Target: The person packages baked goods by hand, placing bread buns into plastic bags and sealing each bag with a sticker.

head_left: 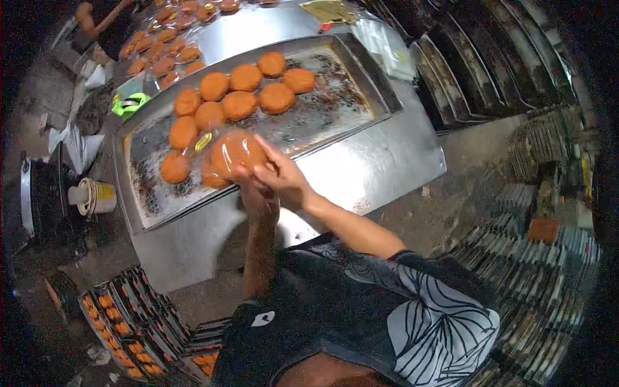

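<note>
Both of my hands grip a clear plastic bag of round orange-brown buns (233, 155) above the near edge of a baking tray. Against the bag's lower end, my left hand (258, 192) has its fingers closed, partly hidden by the bag and the other hand. On the right side of the bag, my right hand (284, 175) is closed on the plastic. A small yellow label (203, 142) shows at the bag's far left. Several loose buns (239, 106) lie on the worn metal baking tray (329, 132), mostly toward its left and far side.
The tray rests on a steel table (348, 177). Bagged buns (164, 51) cover the table's far left, near another person's arm (109, 20). A green tape dispenser (129, 103) sits beside the tray. Stacked trays (529, 277) stand right; a rack of buns (119, 335) stands lower left.
</note>
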`<state>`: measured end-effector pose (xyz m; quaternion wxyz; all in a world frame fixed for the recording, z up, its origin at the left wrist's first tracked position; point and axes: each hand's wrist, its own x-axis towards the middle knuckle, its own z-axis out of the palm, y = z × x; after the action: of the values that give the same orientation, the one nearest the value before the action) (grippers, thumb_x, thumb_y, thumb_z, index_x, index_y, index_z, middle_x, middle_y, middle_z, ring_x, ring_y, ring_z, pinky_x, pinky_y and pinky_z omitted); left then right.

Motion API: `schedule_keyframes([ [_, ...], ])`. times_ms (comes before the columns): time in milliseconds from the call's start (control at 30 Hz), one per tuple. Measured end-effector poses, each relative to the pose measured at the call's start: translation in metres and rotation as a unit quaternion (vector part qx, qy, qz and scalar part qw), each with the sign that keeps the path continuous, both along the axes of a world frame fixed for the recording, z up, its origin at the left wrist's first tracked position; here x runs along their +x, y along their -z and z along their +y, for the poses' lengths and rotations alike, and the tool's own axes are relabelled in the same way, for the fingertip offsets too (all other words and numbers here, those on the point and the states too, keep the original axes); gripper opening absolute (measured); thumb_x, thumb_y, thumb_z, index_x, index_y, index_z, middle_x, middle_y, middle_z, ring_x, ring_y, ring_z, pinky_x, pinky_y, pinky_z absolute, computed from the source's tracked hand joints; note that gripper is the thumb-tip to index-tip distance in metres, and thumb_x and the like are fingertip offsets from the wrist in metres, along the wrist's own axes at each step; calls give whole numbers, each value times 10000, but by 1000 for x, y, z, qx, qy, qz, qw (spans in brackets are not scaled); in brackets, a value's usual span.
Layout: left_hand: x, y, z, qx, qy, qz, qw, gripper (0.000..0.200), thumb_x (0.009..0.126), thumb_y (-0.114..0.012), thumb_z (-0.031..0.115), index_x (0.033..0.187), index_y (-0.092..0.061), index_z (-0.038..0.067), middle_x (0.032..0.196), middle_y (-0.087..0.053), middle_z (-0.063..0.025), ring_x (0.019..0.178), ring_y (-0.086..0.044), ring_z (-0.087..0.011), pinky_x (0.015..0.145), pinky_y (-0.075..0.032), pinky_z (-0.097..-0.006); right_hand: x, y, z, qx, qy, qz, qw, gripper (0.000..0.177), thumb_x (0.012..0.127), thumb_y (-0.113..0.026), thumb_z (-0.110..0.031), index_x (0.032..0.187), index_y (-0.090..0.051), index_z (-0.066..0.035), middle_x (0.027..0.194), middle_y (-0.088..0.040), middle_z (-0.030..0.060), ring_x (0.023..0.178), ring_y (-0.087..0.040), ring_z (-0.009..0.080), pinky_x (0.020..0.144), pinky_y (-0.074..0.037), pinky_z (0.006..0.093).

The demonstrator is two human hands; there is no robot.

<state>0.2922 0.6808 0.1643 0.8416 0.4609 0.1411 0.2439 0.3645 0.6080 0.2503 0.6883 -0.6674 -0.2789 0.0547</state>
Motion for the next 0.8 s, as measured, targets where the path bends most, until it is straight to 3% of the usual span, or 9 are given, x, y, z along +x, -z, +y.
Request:
schedule_keyframes([
  [33, 2, -17, -11, -181, 143, -48, 972, 397, 835, -489, 215, 1138, -356, -4, 1072, -458, -97, 1001, -453, -174, 816, -408, -303, 8, -3, -22, -10, -60, 63, 996, 422, 762, -554, -207, 1120, -450, -8, 1056, -523, 153, 965, -508, 232, 832, -397, 316],
  [100, 17, -8, -55, 143, 158, -283, 935, 330, 813, -532, 143, 1077, -396, -1, 1019, -484, -90, 919, -491, -159, 768, -430, -259, 46, -4, -50, -171, -115, 95, 974, 251, 768, -532, -154, 976, -566, -16, 909, -597, 140, 856, -563, 209, 774, -421, 319],
  [133, 11, 68, -63, -152, 322, -8, 934, 381, 744, -630, 172, 1034, -440, 15, 967, -502, -89, 871, -505, -158, 737, -436, -234, 84, -3, -49, -316, -105, 64, 941, 195, 762, -529, -139, 899, -600, -21, 835, -615, 136, 792, -585, 231, 743, -434, 333],
  [167, 0, -7, -96, 258, 244, 178, 918, 402, 719, -656, 206, 1028, -470, 29, 952, -516, -87, 891, -503, -152, 741, -431, -246, 104, -30, -41, -361, -72, 0, 930, 204, 755, -530, -118, 925, -581, -17, 899, -592, 158, 827, -570, 262, 748, -432, 344],
  [233, 9, 29, -131, 537, 175, 180, 805, 414, 635, -700, 197, 950, -521, -4, 843, -519, -158, 753, -520, -262, 664, -433, -345, 128, -58, -19, -399, -33, -72, 913, 222, 748, -532, -98, 951, -562, -14, 963, -568, 180, 862, -556, 292, 752, -430, 356],
  [300, 12, 53, -146, 596, 152, 137, 777, 236, 657, -634, 142, 839, -548, 17, 805, -515, -156, 756, -502, -309, 683, -404, -384, 142, -46, 3, -104, 35, -330, 938, 302, 737, -552, -80, 1031, -519, -20, 1106, -487, 195, 974, -495, 324, 827, -397, 367],
  [400, 18, 162, -134, 714, 153, 78, 679, 84, 711, -535, 82, 772, -561, 30, 706, -537, -139, 692, -512, -305, 621, -409, -397, 90, -9, -72, -135, -99, -241, 956, 327, 773, -546, -167, 1054, -508, -4, 1088, -508, 176, 1027, -482, 280, 871, -373, 366],
  [467, 11, 55, -114, 351, 212, 135, 902, 108, 768, -525, 123, 789, -577, 30, 723, -558, -121, 726, -535, -231, 637, -420, -344, 55, 40, -146, -348, -259, 125, 892, 195, 799, -513, -191, 884, -603, -41, 832, -608, 92, 708, -580, 156, 649, -464, 277],
  [800, 30, 37, -165, 292, 187, 207, 915, 264, 782, -576, 221, 905, -563, -12, 829, -600, -86, 713, -558, -129, 625, -453, -276, 30, 79, -240, -392, -178, -10, 903, 189, 828, -483, -172, 939, -538, -28, 664, -574, 129, 621, -566, 189, 568, -444, 310],
])
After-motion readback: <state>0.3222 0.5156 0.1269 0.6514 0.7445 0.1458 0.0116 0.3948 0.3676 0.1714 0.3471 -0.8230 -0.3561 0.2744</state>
